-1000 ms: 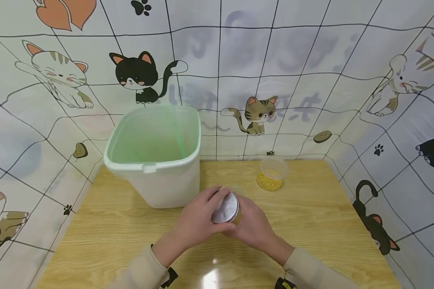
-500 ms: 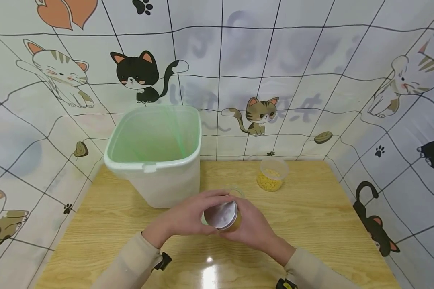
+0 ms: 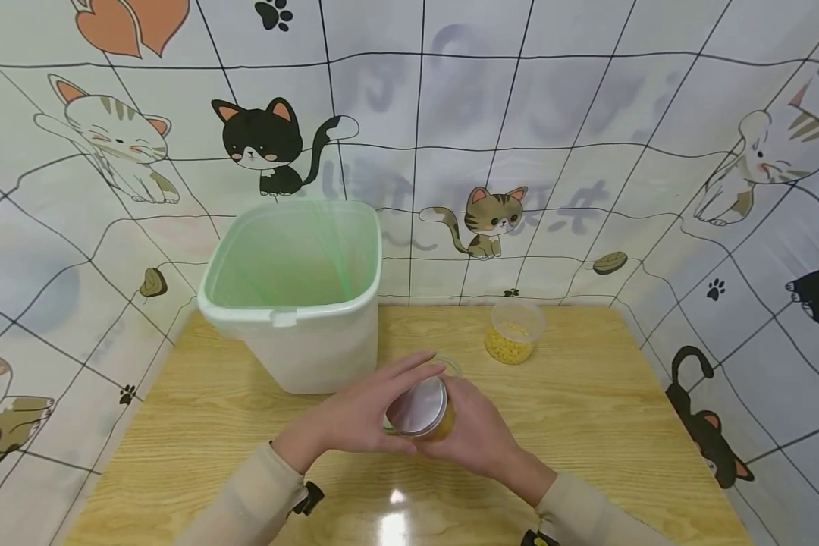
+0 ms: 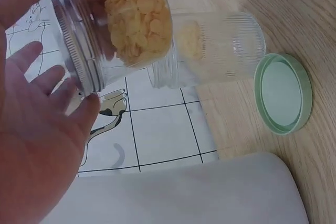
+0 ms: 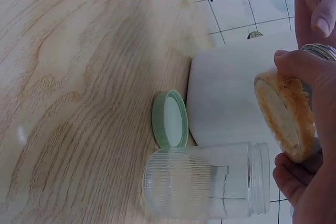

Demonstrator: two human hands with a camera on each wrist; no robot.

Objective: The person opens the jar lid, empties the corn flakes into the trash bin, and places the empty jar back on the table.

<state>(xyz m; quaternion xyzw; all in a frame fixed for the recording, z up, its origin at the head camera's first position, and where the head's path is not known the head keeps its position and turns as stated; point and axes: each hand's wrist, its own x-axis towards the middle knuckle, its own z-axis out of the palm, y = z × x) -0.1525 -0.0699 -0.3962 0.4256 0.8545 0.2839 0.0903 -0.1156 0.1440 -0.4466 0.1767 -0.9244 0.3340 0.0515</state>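
Gripping flake jar (image 4: 139, 24) in right hand (image 3: 476, 426), silver lid (image 3: 418, 408) framed by left hand (image 3: 358, 415), fingers (image 4: 88, 113) loosely spread

Passage right, congestion left

We find the white bin (image 3: 314, 349) barring the way beyond the left hand (image 3: 362, 418); the green lid (image 4: 283, 95) and ribbed glass jar (image 5: 173, 187) crowd the room near the held jar (image 4: 139, 22). Right of the right hand (image 3: 476, 428), we note bare tabletop (image 3: 607, 432); the yellow-filled tub (image 3: 510, 345) obstructs the rear.
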